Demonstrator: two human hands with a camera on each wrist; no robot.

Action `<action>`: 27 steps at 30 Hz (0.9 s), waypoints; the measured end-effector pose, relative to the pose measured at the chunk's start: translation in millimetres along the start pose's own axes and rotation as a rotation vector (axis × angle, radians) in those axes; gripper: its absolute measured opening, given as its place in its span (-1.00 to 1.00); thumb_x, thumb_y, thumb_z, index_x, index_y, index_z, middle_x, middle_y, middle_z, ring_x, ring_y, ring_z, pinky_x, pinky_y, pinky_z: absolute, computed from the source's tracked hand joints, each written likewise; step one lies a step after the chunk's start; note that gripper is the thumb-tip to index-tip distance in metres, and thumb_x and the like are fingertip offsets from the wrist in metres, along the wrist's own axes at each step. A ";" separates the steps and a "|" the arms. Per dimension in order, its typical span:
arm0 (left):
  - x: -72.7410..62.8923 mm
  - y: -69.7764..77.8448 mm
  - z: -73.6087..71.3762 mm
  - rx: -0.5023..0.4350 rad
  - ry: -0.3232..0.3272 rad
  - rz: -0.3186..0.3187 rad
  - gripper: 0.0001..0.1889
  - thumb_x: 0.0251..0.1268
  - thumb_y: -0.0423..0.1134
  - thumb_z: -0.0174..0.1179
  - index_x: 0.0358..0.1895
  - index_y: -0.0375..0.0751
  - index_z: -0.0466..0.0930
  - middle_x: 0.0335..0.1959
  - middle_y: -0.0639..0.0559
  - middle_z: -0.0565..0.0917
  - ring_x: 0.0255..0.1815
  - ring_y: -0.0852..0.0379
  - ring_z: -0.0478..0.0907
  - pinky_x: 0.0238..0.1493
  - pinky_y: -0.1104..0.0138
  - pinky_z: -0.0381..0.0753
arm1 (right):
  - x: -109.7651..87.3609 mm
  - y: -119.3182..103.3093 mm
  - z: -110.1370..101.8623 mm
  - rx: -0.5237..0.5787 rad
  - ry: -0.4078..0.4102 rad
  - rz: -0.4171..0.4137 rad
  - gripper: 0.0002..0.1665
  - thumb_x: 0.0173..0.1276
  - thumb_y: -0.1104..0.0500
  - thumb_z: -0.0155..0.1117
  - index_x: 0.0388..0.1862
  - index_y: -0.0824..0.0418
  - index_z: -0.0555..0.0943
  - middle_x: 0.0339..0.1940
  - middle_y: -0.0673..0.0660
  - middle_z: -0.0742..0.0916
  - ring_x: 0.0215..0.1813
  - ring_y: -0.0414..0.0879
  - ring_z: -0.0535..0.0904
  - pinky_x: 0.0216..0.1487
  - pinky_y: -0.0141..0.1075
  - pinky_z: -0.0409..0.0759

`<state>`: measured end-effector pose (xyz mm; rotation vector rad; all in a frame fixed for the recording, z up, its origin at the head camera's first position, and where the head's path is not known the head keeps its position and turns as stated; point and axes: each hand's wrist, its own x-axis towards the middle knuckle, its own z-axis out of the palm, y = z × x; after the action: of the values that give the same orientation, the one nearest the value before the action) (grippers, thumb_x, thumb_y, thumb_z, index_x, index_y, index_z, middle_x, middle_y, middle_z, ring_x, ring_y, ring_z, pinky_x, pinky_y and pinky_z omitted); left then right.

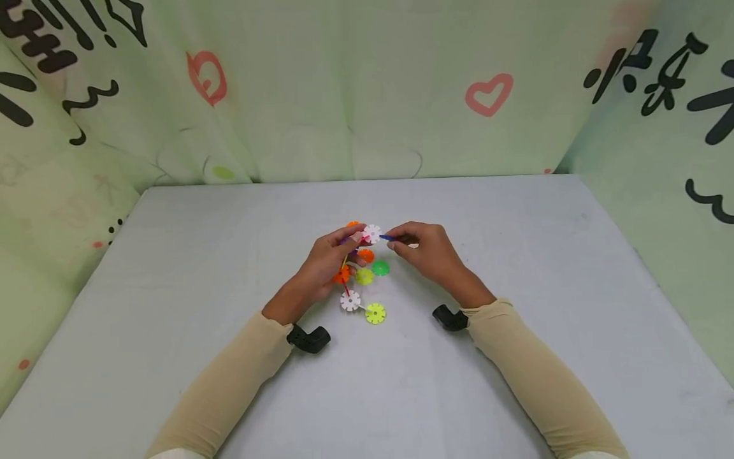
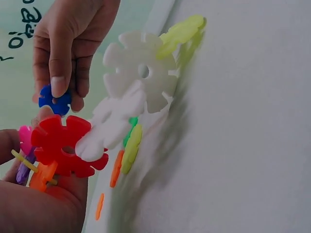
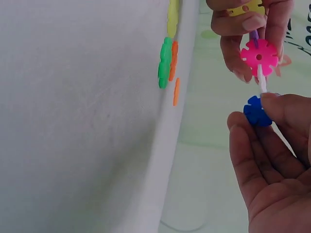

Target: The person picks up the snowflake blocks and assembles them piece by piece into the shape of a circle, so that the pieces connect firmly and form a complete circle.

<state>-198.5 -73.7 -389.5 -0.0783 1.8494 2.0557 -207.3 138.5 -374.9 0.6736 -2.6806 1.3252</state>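
My left hand (image 1: 322, 260) grips a chain of notched plastic flower discs. Among them are a pink disc (image 3: 259, 57), a yellow disc (image 3: 246, 8), a red disc (image 2: 60, 133) and an orange disc (image 2: 43, 175). The chain trails toward me to a white disc (image 1: 350, 301) and a yellow-green disc (image 1: 375, 313) at its end. Beyond the left fingertips sticks out another white disc (image 1: 373, 234), slotted edgewise to the pink one. Between thumb and fingers, my right hand (image 1: 425, 247) pinches a blue disc (image 3: 255, 112), its edge right at that white disc.
Loose discs lie on the white table (image 1: 172, 287) just under the hands: a green disc (image 1: 381, 268), a yellow-green disc (image 1: 364, 276) and an orange disc (image 1: 366, 255). Another orange disc (image 1: 352, 224) shows behind the left fingers. A printed curtain (image 1: 355, 89) stands behind the table.
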 end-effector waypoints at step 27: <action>-3.6 0.5 3.1 -0.010 -0.051 0.111 -0.58 0.51 -0.02 -0.02 0.31 -0.05 0.47 0.04 -0.19 0.62 -0.39 0.11 0.52 -0.42 0.43 0.53 | 3.5 6.0 -17.6 0.382 -0.088 0.214 -0.70 0.40 0.12 0.29 -0.04 0.30 0.71 -0.14 0.14 0.77 -0.06 -0.04 0.69 0.14 -0.20 0.53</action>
<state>-194.6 -71.6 -387.6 0.0751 1.8515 2.1197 -215.1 154.0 -367.4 0.4920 -2.6496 1.9370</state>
